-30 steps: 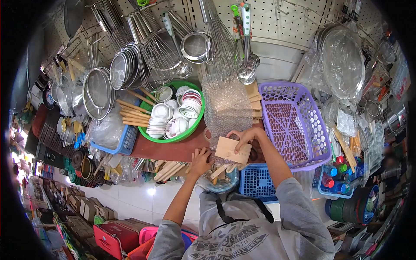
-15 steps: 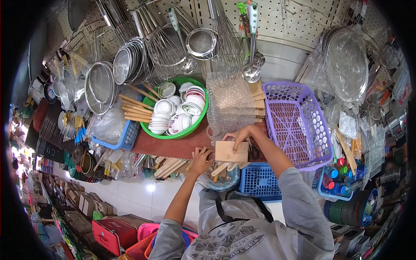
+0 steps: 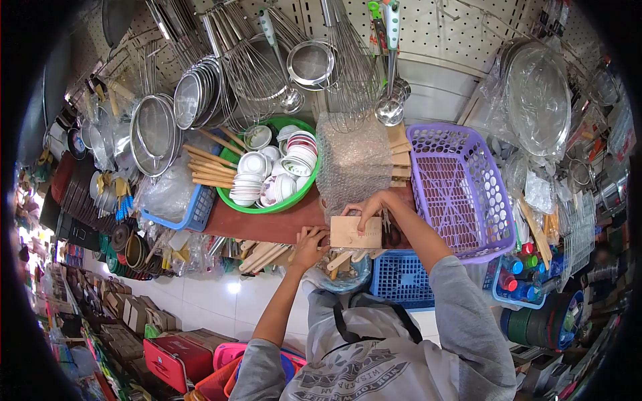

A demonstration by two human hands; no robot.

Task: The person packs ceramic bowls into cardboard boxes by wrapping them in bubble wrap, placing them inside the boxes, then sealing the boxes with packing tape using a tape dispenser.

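A small tan cardboard box (image 3: 348, 237) with faint print lies at the front edge of the red-brown shelf (image 3: 261, 227). My right hand (image 3: 366, 212) grips its top edge, thumb on the printed face. Just left of the box, my left hand (image 3: 310, 246) rests on the shelf edge with fingers bent and a little apart; nothing shows in it. A sheet of bubble wrap (image 3: 353, 164) lies behind the box and reaches down to it. Wooden handles (image 3: 267, 257) stick out below the shelf edge near my left hand.
Left of the bubble wrap is a green basin (image 3: 267, 210) of small bowls. A purple basket (image 3: 461, 194) stands right, a blue crate (image 3: 401, 281) below. Whisks (image 3: 251, 80), strainers (image 3: 311, 63) and ladles (image 3: 390, 110) hang above. A red case (image 3: 175, 364) sits lower left.
The box and my right hand have shifted very slightly to the left. My left hand stays nearly where it was. The bubble wrap has moved slightly left too.
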